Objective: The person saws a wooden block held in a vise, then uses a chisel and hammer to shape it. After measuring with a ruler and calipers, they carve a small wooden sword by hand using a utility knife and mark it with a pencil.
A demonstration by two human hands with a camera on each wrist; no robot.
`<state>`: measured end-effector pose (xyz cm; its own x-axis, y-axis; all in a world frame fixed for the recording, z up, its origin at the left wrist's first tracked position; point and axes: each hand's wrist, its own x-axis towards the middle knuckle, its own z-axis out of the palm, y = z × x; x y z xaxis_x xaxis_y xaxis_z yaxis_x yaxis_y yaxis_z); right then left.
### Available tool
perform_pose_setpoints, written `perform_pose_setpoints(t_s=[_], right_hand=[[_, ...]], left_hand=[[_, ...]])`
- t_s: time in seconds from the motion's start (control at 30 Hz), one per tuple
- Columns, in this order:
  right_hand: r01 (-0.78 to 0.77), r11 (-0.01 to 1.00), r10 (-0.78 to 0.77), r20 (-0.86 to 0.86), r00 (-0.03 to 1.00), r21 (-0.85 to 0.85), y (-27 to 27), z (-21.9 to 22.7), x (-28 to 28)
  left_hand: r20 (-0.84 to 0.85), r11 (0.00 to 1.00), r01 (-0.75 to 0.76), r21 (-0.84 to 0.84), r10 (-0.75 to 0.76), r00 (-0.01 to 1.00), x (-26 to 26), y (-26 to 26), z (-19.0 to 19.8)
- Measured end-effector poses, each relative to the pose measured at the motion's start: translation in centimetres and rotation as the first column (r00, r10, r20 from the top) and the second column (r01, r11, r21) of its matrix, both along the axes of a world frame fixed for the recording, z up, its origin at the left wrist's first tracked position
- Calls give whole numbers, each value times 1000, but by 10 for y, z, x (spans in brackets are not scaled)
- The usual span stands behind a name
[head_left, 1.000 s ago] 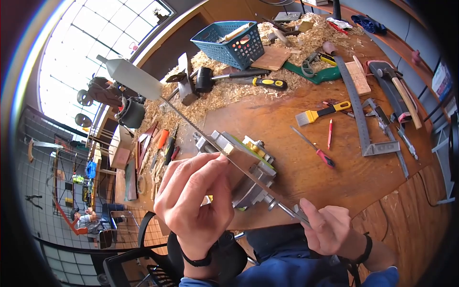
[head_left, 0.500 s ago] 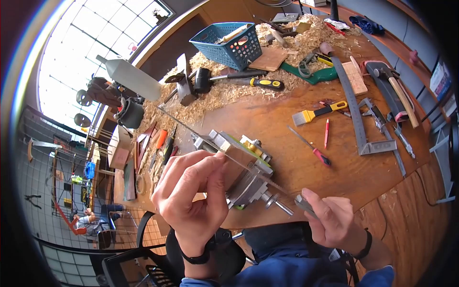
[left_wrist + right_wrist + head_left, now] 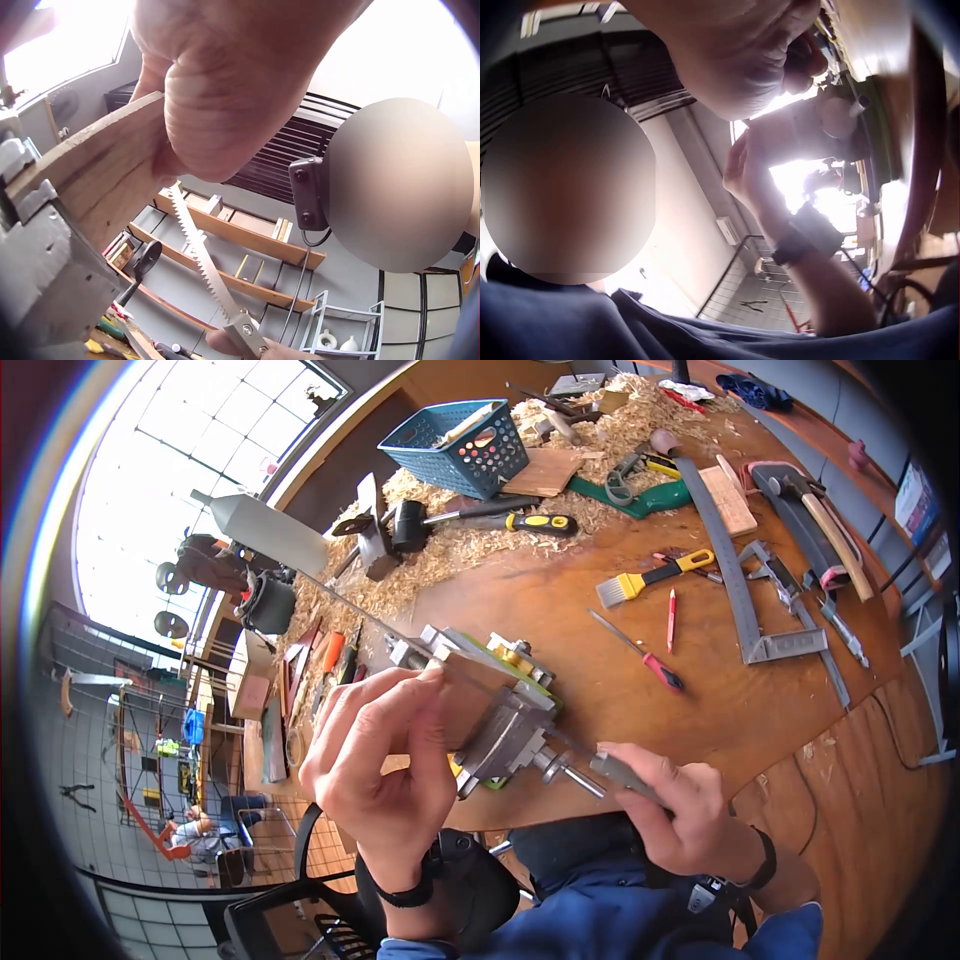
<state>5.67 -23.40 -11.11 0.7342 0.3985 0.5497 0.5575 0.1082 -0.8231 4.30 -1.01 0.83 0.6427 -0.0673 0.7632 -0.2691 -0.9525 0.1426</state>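
My right hand grips a narrow saw by the metal end of its blade; its handle is hidden in my palm. The toothed blade runs diagonally to the far left, across the top of a wooden board. That board is clamped upright in a metal vise near the table's front edge. My left hand pinches the board's upper corner, thumb and fingers close beside the blade. In the right wrist view my left hand appears by the board against bright window light.
Wood shavings cover the back, around a blue basket, a black mallet and a whitish bottle. On the right lie a brush, a red pencil, a red-handled file and a metal square.
The right hand has drawn the saw back a little, then moved it forward again along the blade's line. The left hand stays at the board's corner. The whole head view has shifted slightly.
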Motion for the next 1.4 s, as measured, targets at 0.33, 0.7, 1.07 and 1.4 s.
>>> perform_pose_setpoints(t_s=[0.33, 0.7, 1.07, 1.4], right_hand=[[422, 876, -219, 588, 779, -233, -4, -2, -4], [-247, 955, 296, -510, 807, 164, -15, 21, -10], [-212, 492, 871, -480, 107, 844, -37, 15, 4], [-190, 230, 971, -239, -27, 955, -40, 16, -8]], left_hand=[[5, 997, -75, 36, 75, 997, -2, 0, -3], [7, 997, -74, 27, 74, 997, -2, 0, -2], [-18, 1000, -18, 8, 18, 1000, -2, -1, 6], [-11, 998, -5, -64, 4, 1000, -4, -1, 7]])
